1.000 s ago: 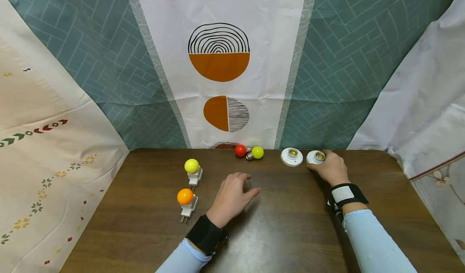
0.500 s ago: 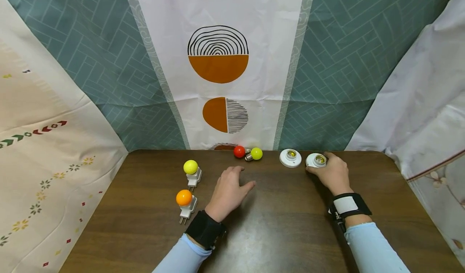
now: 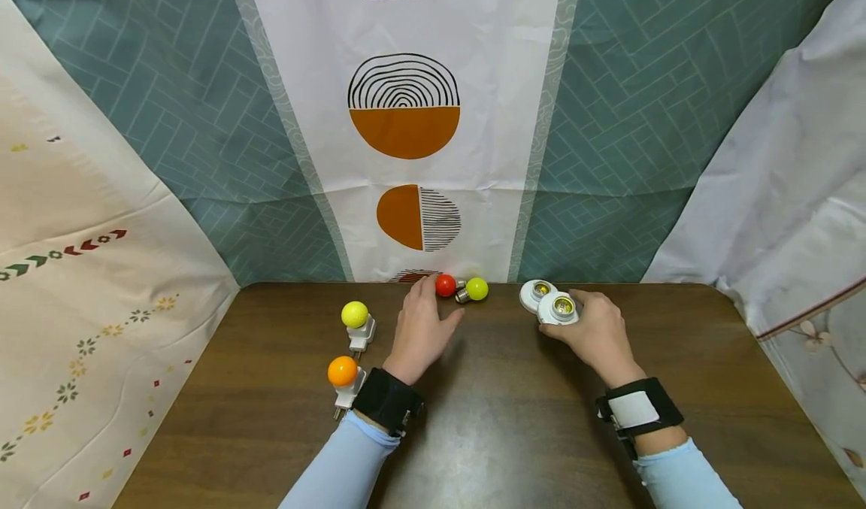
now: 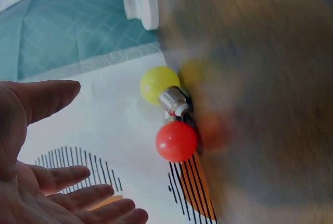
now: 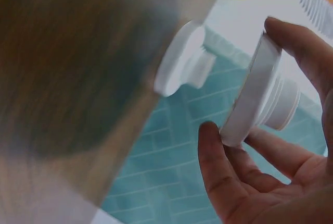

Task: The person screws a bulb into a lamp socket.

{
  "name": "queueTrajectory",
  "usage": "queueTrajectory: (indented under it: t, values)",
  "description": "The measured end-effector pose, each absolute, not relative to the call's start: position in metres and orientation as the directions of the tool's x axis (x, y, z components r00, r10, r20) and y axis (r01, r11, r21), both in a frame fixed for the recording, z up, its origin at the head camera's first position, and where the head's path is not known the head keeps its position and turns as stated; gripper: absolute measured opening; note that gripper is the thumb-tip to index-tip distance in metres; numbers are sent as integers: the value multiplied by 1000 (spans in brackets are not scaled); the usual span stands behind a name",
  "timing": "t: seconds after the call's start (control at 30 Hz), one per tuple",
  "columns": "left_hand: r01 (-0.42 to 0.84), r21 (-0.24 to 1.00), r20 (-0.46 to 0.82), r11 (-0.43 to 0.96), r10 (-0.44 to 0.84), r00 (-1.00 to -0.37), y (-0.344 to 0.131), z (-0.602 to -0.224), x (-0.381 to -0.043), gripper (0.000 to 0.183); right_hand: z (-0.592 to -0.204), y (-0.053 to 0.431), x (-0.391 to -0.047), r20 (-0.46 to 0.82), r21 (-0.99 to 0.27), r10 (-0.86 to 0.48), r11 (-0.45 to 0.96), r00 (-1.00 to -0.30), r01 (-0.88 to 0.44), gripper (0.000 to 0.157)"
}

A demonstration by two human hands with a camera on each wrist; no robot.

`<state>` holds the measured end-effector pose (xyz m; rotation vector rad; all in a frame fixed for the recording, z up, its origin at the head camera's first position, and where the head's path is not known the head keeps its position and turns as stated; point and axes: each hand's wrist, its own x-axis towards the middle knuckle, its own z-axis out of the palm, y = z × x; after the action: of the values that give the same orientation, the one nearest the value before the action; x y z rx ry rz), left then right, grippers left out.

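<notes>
My right hand (image 3: 598, 337) grips a round white lamp holder (image 3: 556, 310) by its rim, thumb on one side and fingers on the other. In the right wrist view this lamp holder (image 5: 255, 91) is tilted and lifted off the table. Behind it on the table sits a second white lamp holder (image 3: 534, 292), partly overlapped in the head view. My left hand (image 3: 421, 332) has its fingers spread and holds nothing. Its fingertips are beside a red bulb (image 3: 445, 285). A yellow-green bulb (image 3: 476, 289) lies right of the red one, their metal screw bases close together.
On the left of the brown table (image 3: 487, 434) lie two white plug-in sockets, one with a yellow bulb (image 3: 355, 314) and one with an orange bulb (image 3: 342, 371). A patterned cloth (image 3: 609, 118) hangs along the table's back edge.
My right hand has picked up the lamp holder at the far right and brought it left and nearer. My left hand has reached forward towards the red bulb.
</notes>
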<state>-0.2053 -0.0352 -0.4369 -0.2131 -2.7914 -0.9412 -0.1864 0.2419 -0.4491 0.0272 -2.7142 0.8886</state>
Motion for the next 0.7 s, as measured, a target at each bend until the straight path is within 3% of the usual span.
queueTrajectory:
  t: [0.27,0.7]
  values:
    - [169,514,164,841,97,-982,-34,-443,-217,72,-441,220,-170,201,-599,-19,789,-979,-138,80]
    - [188,469,121,863,148,-982,-34,-445,-233,61,-438,186,-153,217,-638,-95,739,-971,-215,80]
